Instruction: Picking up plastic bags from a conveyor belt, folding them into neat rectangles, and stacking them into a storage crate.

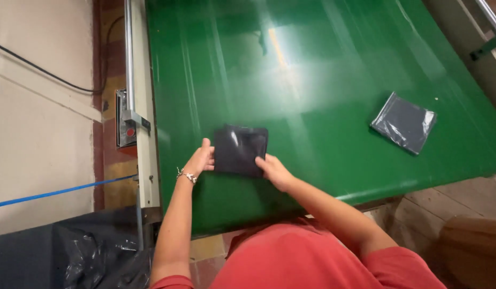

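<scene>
Both hands, your left hand point(201, 159) and right hand point(274, 170), pinched the dark plastic-wrapped packet point(240, 150) at its side edges mid-frame; it looked light, floppy and slick, best gripped there.

Both arms enter from the lower edge and converge toward the centre of the view. The left forearm rises almost vertically from 7 o'clock, bare from elbow to wrist, with a light chain bracelet point(187, 175) at the wrist. The left hand point(201, 159) sits at its upper end, thumb pointing toward 12 o'clock and fingers turned toward 3 o'clock. The right forearm runs diagonally from 5 o'clock toward 11 o'clock, bare below a short red sleeve point(398, 265). The right hand point(274, 170) lies palm down, fingers curled and directed toward 10 o'clock. The two hands face each other, apart, at nearly equal height.
</scene>
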